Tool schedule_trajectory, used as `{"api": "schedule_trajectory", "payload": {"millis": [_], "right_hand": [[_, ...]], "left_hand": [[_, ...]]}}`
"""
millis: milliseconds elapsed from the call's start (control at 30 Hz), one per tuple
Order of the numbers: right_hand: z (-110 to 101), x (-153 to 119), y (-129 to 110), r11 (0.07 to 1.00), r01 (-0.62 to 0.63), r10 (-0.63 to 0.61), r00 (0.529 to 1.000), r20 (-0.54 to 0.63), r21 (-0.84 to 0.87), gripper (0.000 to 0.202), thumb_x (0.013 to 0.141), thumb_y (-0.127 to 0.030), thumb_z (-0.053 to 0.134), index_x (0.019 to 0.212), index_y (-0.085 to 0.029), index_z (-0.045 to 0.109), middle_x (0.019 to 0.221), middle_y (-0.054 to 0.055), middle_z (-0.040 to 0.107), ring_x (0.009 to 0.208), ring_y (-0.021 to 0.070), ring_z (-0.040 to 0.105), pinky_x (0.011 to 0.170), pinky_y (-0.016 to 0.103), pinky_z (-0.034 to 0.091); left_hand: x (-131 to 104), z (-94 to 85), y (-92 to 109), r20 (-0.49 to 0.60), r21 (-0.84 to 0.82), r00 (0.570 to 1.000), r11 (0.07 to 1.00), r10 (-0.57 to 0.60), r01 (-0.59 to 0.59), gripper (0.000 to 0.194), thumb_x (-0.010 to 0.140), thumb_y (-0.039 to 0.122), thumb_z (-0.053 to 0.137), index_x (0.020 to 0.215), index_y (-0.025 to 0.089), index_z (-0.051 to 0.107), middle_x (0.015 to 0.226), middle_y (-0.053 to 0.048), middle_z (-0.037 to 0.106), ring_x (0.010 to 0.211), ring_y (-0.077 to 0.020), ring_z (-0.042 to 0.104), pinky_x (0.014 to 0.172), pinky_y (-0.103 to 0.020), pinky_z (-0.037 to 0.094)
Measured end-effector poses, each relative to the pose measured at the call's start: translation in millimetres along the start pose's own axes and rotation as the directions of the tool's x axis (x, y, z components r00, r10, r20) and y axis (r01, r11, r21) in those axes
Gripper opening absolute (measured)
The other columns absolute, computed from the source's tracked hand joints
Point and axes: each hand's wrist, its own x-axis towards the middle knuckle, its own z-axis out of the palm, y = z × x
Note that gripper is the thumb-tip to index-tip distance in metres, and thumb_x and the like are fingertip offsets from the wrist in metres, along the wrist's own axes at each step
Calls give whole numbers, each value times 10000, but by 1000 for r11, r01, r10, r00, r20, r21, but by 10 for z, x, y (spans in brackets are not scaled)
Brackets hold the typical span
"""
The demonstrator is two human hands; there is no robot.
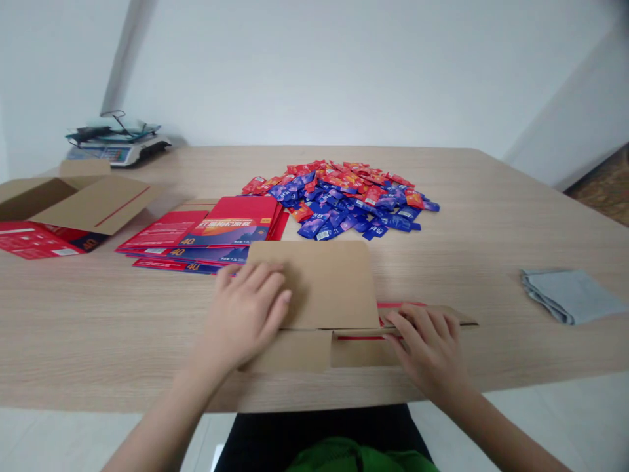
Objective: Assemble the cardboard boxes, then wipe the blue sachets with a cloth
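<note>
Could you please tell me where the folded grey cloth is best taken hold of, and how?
I'd pinch the folded grey cloth at its left edge, coming from the left with the right hand: its stacked layers show there, and nothing lies on top.

The carton [319, 285] is plain brown; the sachets [344, 193] mix red and blue.

Your hands [248, 308] [427, 344]: two
Box [329, 285] you touch: one
Open box [105, 203]: one
Flat boxes [233, 223]: at least three
Little packets [344, 196]: dozens
Scale [125, 152]: one
Cloth [572, 295]: one
</note>
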Motion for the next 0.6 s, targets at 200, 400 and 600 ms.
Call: {"api": "schedule_trajectory", "payload": {"millis": [200,400,600], "right_hand": [[31,86,135,999,50,-51,998,38,11,152,959,-220,617,1102,-214,670,1037,79,736,916,268,582,822,413,373],[42,368,344,997,73,-74,995,61,18,128,970,-189,601,1050,-209,699,1023,57,750,906,236,622,819,376,411],[84,569,477,996,66,-73,992,104,67,128,950,-193,620,1028,-216,718,957,39,730,857,214,636,775,362,436]], "left_hand": [[-200,5,-706,139,-536,924,758,-356,372,473,1033,536,382,1300,265,663,1400,-65,650,1312,-320,561,1113,-469,400],[-199,447,-644,384,-708,866,500,-320,498,594,1004,627,409,1475,298,559,1592,-18,474,1500,-304,378,1259,-461,250],[-31,694,-642,378,-630,818,527,-433,570,709,997,713,244,1236,229,703,1325,-93,637,1280,-313,561,1200,-519,338]]}}
